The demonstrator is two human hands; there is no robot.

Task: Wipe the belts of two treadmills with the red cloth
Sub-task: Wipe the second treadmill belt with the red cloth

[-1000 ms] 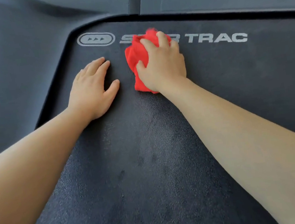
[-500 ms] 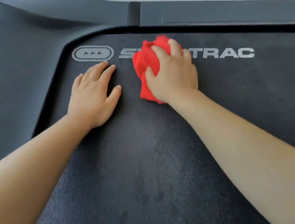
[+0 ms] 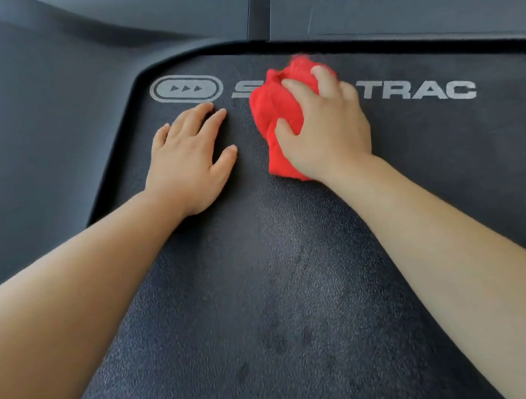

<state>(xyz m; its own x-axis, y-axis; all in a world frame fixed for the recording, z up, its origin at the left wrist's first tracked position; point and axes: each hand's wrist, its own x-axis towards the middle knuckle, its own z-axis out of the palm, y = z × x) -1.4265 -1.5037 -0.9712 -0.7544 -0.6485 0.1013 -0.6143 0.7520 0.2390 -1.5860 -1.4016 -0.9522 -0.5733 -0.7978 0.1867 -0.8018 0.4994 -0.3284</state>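
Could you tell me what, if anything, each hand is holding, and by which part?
The right hand grips the bunched red cloth from above; the left hand holds nothing.

The treadmill belt [image 3: 267,298] was dark and pebbled, bordered on the left by a smooth grey side rail [image 3: 31,128] and at the far end by a grey end cap [image 3: 398,13]. Near that end it bore a printed oval badge [image 3: 186,88] with three arrows and white lettering [image 3: 421,93], partly covered. A bunched red cloth [image 3: 274,111] lay on the belt over the lettering, gripped and pressed down by the right hand [image 3: 326,132]. Just beside it, apart from the cloth, the left hand [image 3: 189,165] rested flat on the belt, fingers straight.
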